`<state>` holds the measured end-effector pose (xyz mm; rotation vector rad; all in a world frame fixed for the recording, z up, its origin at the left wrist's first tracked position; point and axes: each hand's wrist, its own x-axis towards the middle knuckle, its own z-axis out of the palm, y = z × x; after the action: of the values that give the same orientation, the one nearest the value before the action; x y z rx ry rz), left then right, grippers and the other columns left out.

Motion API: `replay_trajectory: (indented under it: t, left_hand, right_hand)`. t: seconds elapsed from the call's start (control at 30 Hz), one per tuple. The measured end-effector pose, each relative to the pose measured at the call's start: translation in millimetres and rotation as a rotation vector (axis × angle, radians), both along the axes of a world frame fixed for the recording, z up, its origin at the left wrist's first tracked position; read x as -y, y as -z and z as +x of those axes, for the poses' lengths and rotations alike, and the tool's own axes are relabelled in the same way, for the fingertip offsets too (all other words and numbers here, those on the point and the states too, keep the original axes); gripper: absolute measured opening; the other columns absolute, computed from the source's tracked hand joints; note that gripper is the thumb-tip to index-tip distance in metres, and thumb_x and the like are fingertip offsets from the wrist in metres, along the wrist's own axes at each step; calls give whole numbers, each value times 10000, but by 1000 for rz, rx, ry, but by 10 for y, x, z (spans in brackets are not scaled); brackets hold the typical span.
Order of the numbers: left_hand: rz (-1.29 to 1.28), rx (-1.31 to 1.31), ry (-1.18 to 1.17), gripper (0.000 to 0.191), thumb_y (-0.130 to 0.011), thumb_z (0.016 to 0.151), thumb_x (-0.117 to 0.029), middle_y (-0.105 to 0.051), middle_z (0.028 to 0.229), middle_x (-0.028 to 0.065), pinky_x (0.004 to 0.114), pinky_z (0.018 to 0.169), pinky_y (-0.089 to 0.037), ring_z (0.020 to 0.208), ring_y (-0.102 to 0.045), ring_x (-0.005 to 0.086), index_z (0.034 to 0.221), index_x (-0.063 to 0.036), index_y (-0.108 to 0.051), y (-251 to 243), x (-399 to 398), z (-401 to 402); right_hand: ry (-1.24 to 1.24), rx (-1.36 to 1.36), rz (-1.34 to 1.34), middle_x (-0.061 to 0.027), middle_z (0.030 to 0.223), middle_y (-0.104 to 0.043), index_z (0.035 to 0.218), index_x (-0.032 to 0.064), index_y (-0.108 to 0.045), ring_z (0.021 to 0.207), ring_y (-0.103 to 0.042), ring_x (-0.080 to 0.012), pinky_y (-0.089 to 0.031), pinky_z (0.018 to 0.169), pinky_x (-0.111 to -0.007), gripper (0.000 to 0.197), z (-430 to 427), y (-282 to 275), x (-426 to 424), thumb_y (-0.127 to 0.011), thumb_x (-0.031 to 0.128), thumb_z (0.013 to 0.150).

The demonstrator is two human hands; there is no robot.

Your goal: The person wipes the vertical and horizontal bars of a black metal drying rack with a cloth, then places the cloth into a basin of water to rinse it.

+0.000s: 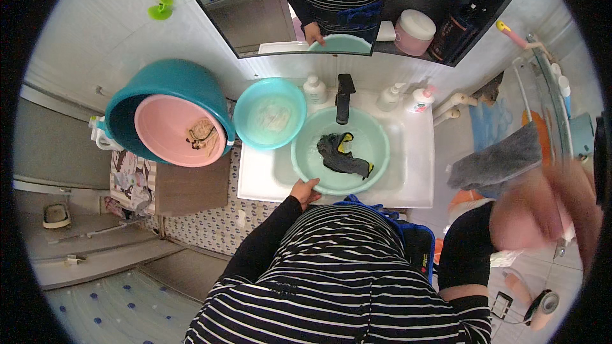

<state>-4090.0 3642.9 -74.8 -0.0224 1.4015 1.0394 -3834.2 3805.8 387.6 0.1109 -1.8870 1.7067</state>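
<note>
My left hand (306, 193) grips the rim of a pale green plastic basin (381, 170) that stands in the white washbasin (415, 190) under a black faucet (343, 98). In the basin lies a dark grey cloth item (342, 158) with yellow edging, wet and crumpled. My right hand (535, 215) is raised at the far right, close to the camera and blurred; its fingers look spread and I see nothing in it. A turquoise basin (243, 134) holding water and something pale stands left of the green one.
At the left, a teal tub (167, 74) holds a pink basin (155, 136) with a tan cloth item (203, 134) inside. Pump bottles (315, 90) stand along the washbasin's back. A mirror cabinet (306, 50) hangs above. A grey towel (497, 157) hangs at the right, near a glass shelf.
</note>
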Motion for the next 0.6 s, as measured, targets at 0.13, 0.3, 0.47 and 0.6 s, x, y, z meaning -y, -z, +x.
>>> replay_trajectory:
  t: [0.13,0.3,0.47,0.6]
  left_hand:
    - [72,-38,-14,430,-719,985,-267,-685,962,112,310,605,-620,681,-674,196,1291,-34,-529,123,80,-84]
    - [42,-20,8,424,-715,989,-267,-664,970,95,329,652,-621,734,-668,208,1300,-54,-521,-114,-89,29]
    - [114,-42,-12,398,-711,992,-256,-668,974,104,322,601,-605,697,-648,190,1272,-33,-537,77,-162,-15]
    - [81,-84,-39,413,-723,987,-262,-681,985,125,322,586,-603,674,-656,188,1262,-16,-536,205,-52,-117]
  right_hand:
    - [385,436,-17,-251,1354,-618,1444,-6,-545,1188,-652,-393,-569,940,-532,715,-166,1057,-646,-644,493,942]
    - [655,1197,-121,-244,1333,-629,1438,-8,-542,1153,-675,-388,-599,902,-526,734,34,3209,-1384,-713,480,918]
    - [645,1282,-602,-237,1311,-639,1432,-10,-539,1117,-698,-383,-630,864,-520,760,229,4551,-1120,-782,467,893]
    - [677,1019,-910,-204,1297,-657,1412,-13,-538,1117,-707,-358,-630,905,-512,569,11,4801,-778,-750,199,928]
